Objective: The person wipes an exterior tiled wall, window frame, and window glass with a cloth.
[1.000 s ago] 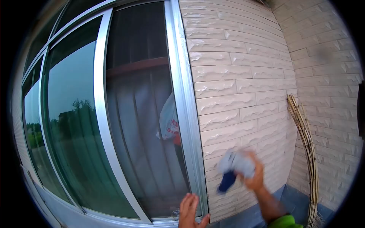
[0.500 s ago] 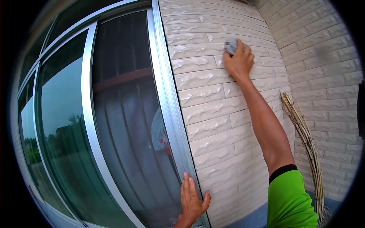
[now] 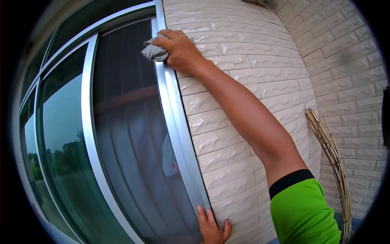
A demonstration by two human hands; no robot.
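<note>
My right hand [image 3: 178, 49] is closed around a crumpled grey cloth [image 3: 154, 51]. It presses the cloth near the top of the silver metal window frame [image 3: 172, 105], beside the dark window screen [image 3: 126, 61]. Low in the view, my left hand [image 3: 213, 228] rests with fingers spread at the edge where the frame meets the wall. It holds nothing, and its wrist is cut off by the view's bottom edge. To the right of the frame is the beige brick-textured tile wall [image 3: 231, 122].
A bundle of thin dry stalks [image 3: 335, 162] leans in the corner against the right-hand tiled wall [image 3: 349, 81]. Greenish glass panes [image 3: 61, 134] at the left reflect trees and sky. A dark object [image 3: 386, 116] shows at the far right edge.
My right hand has moved left with the cloth, from the tile wall onto the window frame. My left hand sits lower in the view, still at the frame's edge.
</note>
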